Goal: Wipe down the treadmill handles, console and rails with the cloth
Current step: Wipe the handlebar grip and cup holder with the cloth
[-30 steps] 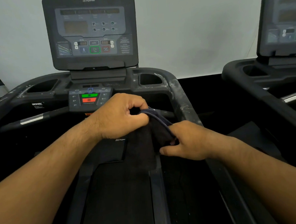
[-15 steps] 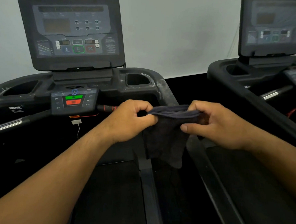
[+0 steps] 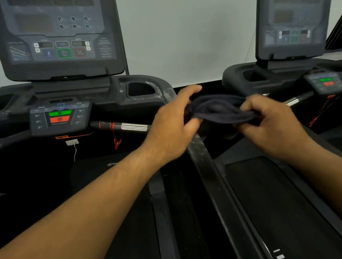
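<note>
A dark navy cloth is bunched and stretched between my two hands, above the dusty right side rail of the treadmill. My left hand holds the cloth's left end, fingers partly spread over it. My right hand grips the right end with curled fingers. The treadmill's console stands at the upper left, with a small control panel showing green and red buttons below it. A front handle with a silver grip sensor runs toward my left hand.
A second treadmill stands to the right, with its own console and belt. A red safety cord with a clip hangs below the handle. A dusty cup holder sits right of the console. The wall behind is pale.
Both hands have moved right and up with the cloth, out over the right side rail. The cloth now lies bunched between them instead of hanging down. My view has shifted right.
</note>
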The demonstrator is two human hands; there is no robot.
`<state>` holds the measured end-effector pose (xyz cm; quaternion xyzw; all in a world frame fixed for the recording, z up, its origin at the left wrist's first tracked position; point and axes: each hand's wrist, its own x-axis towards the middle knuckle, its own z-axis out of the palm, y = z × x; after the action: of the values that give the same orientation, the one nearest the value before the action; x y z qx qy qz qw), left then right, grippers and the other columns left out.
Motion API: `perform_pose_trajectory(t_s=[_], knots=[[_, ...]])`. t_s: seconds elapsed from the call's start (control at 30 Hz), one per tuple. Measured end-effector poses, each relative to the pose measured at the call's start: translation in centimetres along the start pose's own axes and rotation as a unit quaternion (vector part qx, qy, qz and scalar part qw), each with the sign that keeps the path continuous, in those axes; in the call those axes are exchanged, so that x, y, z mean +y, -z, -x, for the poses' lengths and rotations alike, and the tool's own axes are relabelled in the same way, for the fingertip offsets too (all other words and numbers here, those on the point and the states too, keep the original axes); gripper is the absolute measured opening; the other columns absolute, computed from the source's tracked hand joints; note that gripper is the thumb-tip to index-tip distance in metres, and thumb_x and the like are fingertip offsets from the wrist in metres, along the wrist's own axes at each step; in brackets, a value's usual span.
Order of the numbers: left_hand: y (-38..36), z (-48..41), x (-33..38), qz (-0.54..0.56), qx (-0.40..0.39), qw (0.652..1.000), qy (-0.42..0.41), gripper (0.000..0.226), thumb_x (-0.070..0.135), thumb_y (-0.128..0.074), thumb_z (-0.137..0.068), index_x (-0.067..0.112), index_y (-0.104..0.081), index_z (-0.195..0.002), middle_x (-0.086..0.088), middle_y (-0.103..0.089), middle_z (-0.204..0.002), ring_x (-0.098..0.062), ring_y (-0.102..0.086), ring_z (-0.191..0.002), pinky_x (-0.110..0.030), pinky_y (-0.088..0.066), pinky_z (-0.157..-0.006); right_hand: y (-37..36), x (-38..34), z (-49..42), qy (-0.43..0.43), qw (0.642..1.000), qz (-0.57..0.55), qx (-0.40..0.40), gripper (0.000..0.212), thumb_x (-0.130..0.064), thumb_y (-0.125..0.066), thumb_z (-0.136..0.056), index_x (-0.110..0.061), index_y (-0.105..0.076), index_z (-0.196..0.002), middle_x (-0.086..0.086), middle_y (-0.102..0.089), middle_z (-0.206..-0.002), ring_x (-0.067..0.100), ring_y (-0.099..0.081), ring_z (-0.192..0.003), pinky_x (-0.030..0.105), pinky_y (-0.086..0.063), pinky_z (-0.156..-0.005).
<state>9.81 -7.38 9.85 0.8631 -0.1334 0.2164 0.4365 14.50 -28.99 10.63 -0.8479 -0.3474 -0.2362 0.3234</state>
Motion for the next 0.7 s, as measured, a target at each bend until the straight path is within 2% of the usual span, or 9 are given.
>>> perform_pose_trajectory(t_s=[0.07,0.13,0.2,0.3,0.37,0.4,0.47,0.57,0.7], knots=[[-2.2,2.6,-1.6,-0.028,-0.062,0.998,0.003,0.050,0.019,-0.063,-0.089,0.021,-0.051,-0.137,0.001,-0.067,-0.118,-0.012,-0.064,-0.106,-0.033,-0.052,-0.094,-0.4,0.9,2.5,-0.006,0.995,-0.020,-0.098,0.013,-0.015,-0.067,-0.072,-0.019,-0.055,-0.069,-0.005,-0.056,-0.070,0.005,-0.052,-0.065,0.012,-0.038,-0.062],[-4.5,5.7,-3.4,-0.093,-0.159,0.983,-0.005,0.037,0.025,-0.060,-0.085,0.020,-0.064,-0.122,0.002,-0.067,-0.113,-0.016,-0.063,-0.105,-0.038,-0.051,-0.091,-1.1,1.8,5.5,-0.052,0.974,-0.007,-0.221,0.013,-0.029,-0.060,-0.065,-0.034,-0.050,-0.070,-0.011,-0.056,-0.071,0.002,-0.055,-0.066,0.018,-0.041,-0.061],[-6.0,8.2,-4.1,-0.115,-0.228,0.967,0.007,0.029,0.027,-0.058,-0.088,0.021,-0.067,-0.115,0.005,-0.066,-0.108,-0.013,-0.060,-0.102,-0.037,-0.050,-0.090,-1.8,2.1,7.7,-0.103,0.940,0.001,-0.325,0.024,-0.031,-0.065,-0.062,-0.039,-0.049,-0.079,-0.013,-0.060,-0.074,0.004,-0.058,-0.068,0.025,-0.047,-0.061],[-6.5,9.5,-4.1,-0.093,-0.210,0.973,0.008,0.026,0.029,-0.058,-0.091,0.025,-0.067,-0.115,0.010,-0.065,-0.106,-0.005,-0.057,-0.100,-0.028,-0.048,-0.091,-2.3,1.4,8.8,-0.173,0.890,-0.028,-0.421,0.068,-0.034,-0.076,-0.066,-0.043,-0.040,-0.124,-0.017,-0.063,-0.108,-0.002,-0.062,-0.094,0.023,-0.053,-0.080],[-6.3,9.5,-3.9,-0.070,-0.202,0.977,0.017,0.024,0.029,-0.059,-0.092,0.025,-0.068,-0.113,0.012,-0.067,-0.106,-0.001,-0.059,-0.099,-0.026,-0.049,-0.091,-2.7,0.9,8.5,-0.180,0.879,0.015,-0.441,0.108,-0.053,-0.077,-0.061,-0.040,-0.016,-0.149,-0.016,-0.048,-0.133,0.000,-0.051,-0.118,0.023,-0.046,-0.097],[-6.1,9.5,-3.7,-0.051,-0.200,0.978,0.029,0.022,0.028,-0.061,-0.092,0.024,-0.070,-0.112,0.012,-0.068,-0.105,0.000,-0.060,-0.098,-0.025,-0.050,-0.090,-3.0,0.5,8.4,-0.182,0.876,0.036,-0.445,0.121,-0.063,-0.076,-0.058,-0.039,-0.004,-0.153,-0.015,-0.036,-0.143,0.004,-0.041,-0.130,0.026,-0.041,-0.105],[-5.7,9.4,-3.4,-0.004,-0.185,0.981,0.063,0.019,0.024,-0.065,-0.091,0.024,-0.071,-0.109,0.013,-0.071,-0.101,0.002,-0.063,-0.094,-0.019,-0.051,-0.085,-4.1,-0.6,8.2,-0.197,0.868,0.045,-0.454,0.134,-0.072,-0.073,-0.057,-0.035,0.011,-0.154,-0.017,-0.007,-0.158,0.008,-0.015,-0.145,0.031,-0.028,-0.116],[-5.0,9.1,-3.0,0.054,-0.162,0.979,0.114,0.018,0.021,-0.067,-0.090,0.026,-0.073,-0.106,0.016,-0.072,-0.093,0.006,-0.065,-0.088,-0.012,-0.051,-0.079,-6.7,-1.4,8.6,-0.241,0.860,0.039,-0.449,0.127,-0.070,-0.070,-0.068,-0.033,0.017,-0.152,-0.010,0.023,-0.160,0.013,0.007,-0.149,0.041,-0.017,-0.121],[-3.7,8.7,-3.7,0.080,-0.110,0.979,0.154,0.016,0.021,-0.066,-0.091,0.026,-0.073,-0.105,0.014,-0.073,-0.089,-0.001,-0.068,-0.083,-0.019,-0.055,-0.076,-9.6,-1.9,8.5,-0.281,0.887,0.061,-0.360,0.085,-0.047,-0.052,-0.095,-0.034,0.007,-0.155,0.002,0.016,-0.163,0.024,-0.006,-0.150,0.040,-0.023,-0.118]])
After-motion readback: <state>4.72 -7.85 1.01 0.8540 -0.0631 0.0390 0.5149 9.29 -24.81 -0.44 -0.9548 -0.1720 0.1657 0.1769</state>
